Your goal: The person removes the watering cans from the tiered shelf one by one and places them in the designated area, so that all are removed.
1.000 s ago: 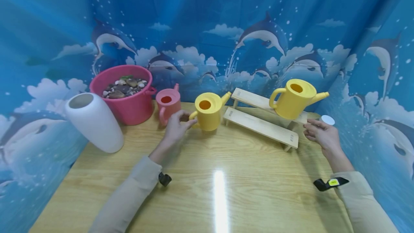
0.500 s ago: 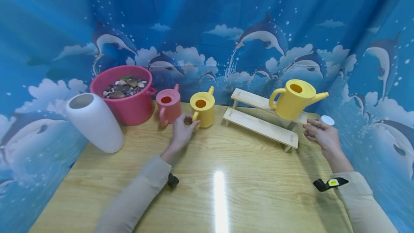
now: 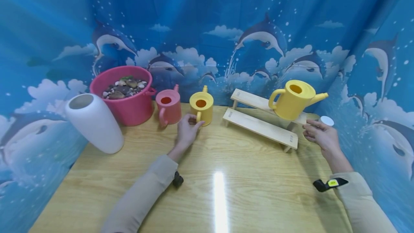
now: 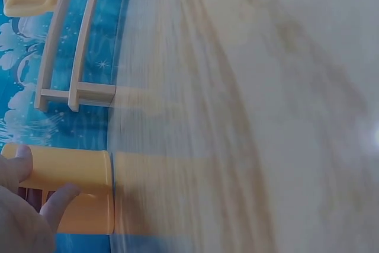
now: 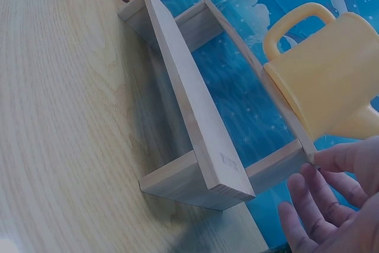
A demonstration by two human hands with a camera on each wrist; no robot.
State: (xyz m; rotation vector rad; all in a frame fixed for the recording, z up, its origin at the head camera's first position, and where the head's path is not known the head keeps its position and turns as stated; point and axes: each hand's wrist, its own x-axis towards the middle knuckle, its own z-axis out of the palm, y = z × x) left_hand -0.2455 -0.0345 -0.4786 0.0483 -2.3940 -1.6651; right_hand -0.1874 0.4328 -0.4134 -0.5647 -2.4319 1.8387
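Note:
A yellow watering can point(image 3: 203, 110) stands on the table with its spout pointing to the back. My left hand point(image 3: 188, 130) grips its handle, which faces me; the left wrist view has the left hand point(image 4: 29, 199) at the can's side. A second yellow watering can point(image 3: 292, 100) sits on the upper board of a two-tier wooden stand point(image 3: 260, 127), spout to the right. At the right end of that board, my right hand point(image 3: 325, 137) pinches the corner, as the right wrist view also has the right hand point(image 5: 337, 199). A pink watering can point(image 3: 171, 107) stands left of the first yellow can.
A pink bucket point(image 3: 136, 109) of stones point(image 3: 124, 88) stands at the back left, with a tilted-looking white vase point(image 3: 97, 125) before it. Beyond my right hand is a small white round object point(image 3: 327, 120). A blue dolphin-print curtain point(image 3: 200, 28) borders the table point(image 3: 252, 190).
My left hand has turned the yellow watering can so its spout swings from the right to the back, with the can slightly farther left. The right hand has stayed at the stand.

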